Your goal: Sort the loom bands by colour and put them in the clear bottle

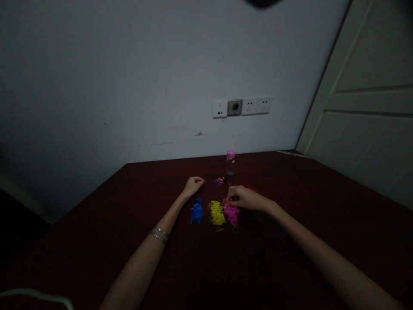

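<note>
Three neat heaps of small, thin pieces lie side by side on a dark reddish-brown table (pixel 106 224): a pink heap (pixel 232 215) at the right, a yellow heap (pixel 217 213) in the middle, close against the pink, and a blue heap (pixel 196 212) a little apart at the left. The person's right hand (pixel 245 198) reaches in from the right, its thumb and fingertips lowered to the far edge of the pink heap; whether they are clamped on a piece cannot be told. The left hand (pixel 192 186) rests near the tabletop beyond the blue heap, fingers curled and fingertips close to the thumb; whether anything is pinched there is too small to tell. Bracelets (pixel 159 234) circle the left forearm. Between the hands and farther back sits a small multicolored cluster (pixel 220 181), while red pieces (pixel 251 188) show just past the right hand, partly hidden by it. Behind the cluster, a clear bottle (pixel 230 166) with a pink cap (pixel 230 153) stands upright. A pale wall (pixel 155 86) rises at the table's far edge, bearing a row of sockets (pixel 256 106), and a paneled door (pixel 364 94) stands at right in the dim light.
</note>
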Available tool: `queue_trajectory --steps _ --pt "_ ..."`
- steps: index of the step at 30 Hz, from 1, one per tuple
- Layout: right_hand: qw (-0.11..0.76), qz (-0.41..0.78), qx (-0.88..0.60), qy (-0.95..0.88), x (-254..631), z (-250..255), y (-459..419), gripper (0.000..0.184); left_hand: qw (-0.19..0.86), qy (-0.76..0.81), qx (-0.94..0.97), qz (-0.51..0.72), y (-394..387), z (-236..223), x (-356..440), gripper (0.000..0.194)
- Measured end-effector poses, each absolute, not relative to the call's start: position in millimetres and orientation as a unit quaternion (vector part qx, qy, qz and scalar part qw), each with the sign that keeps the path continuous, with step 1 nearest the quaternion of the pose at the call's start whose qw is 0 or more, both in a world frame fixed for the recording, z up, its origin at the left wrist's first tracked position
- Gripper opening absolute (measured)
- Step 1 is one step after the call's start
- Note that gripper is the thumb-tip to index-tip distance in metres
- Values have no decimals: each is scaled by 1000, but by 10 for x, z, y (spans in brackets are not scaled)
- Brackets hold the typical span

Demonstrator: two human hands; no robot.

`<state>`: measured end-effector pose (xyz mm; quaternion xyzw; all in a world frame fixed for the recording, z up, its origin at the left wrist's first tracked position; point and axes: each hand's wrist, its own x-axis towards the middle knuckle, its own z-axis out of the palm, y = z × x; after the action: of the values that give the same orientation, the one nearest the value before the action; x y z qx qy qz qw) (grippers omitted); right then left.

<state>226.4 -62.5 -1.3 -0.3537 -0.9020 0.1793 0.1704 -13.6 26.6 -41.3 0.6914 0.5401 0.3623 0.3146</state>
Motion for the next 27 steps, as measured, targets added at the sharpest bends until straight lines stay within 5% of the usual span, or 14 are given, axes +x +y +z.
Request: queue_trajectory --steps 14,27 --pt "202 192 -355 -893 2308 62 -627 17 313 539 687 373 314 -457 -127 19" --pt "290 162 -413 -848 2539 101 -515 20 169 530 786 270 208 -340 103 26"
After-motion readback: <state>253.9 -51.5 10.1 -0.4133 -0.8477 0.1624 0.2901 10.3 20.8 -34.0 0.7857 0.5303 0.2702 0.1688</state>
